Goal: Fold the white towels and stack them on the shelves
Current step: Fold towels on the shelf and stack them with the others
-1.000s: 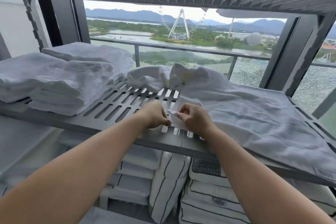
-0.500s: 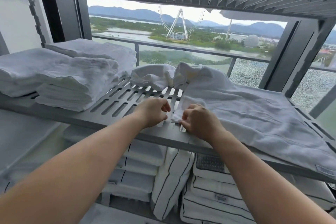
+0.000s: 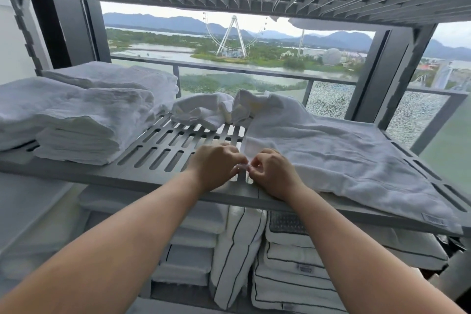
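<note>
As hands (image 3: 216, 166) (image 3: 274, 173) pinch towel (image 3: 331, 155), label (image 3: 433, 220) illegible

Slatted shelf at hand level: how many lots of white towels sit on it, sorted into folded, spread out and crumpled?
Folded stacks: 2, front one, back one
Spread-out towel, corner pinched by left hand and right hand: 1
Crumpled towel: 1
Total: 4
</note>
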Demonstrator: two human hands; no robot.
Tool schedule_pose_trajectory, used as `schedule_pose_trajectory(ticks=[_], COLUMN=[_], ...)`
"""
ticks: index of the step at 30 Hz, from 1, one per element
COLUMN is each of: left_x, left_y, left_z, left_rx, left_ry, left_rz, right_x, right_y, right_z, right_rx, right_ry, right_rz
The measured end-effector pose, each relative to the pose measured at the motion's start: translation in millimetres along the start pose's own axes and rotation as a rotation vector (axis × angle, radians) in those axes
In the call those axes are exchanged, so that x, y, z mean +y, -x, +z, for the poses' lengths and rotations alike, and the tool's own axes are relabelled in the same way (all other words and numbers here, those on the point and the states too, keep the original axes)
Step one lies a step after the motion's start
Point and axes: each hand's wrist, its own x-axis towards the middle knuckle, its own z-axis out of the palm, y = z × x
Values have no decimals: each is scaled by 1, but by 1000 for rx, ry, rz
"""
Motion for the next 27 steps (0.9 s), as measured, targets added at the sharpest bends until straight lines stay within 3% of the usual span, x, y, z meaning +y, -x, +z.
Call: schedule_pose_trajectory(ticks=[4, 7, 14, 18, 21, 27], left_x=[4, 8, 46, 60, 82, 147], left_y=[-7, -16, -58, -81, -93, -117], left_z=[5, 12, 12, 11, 18, 25], left_rx=[4, 28, 170, 169, 52, 8], left_ry=[-36, -67, 274, 220, 152, 300], left_rz=[-3, -15, -238, -357, -333, -324], right_x=[-1, 8, 68, 110, 139, 171], right_y=[10, 29, 91, 126, 157, 187], right_z=[-10, -25, -73, -106, -125, -144], right_rx=[-11, 112, 433, 493, 438, 68], right_ry=[19, 66, 274, 304, 364, 317], right_rz=[-31, -29, 232, 377, 385, 204])
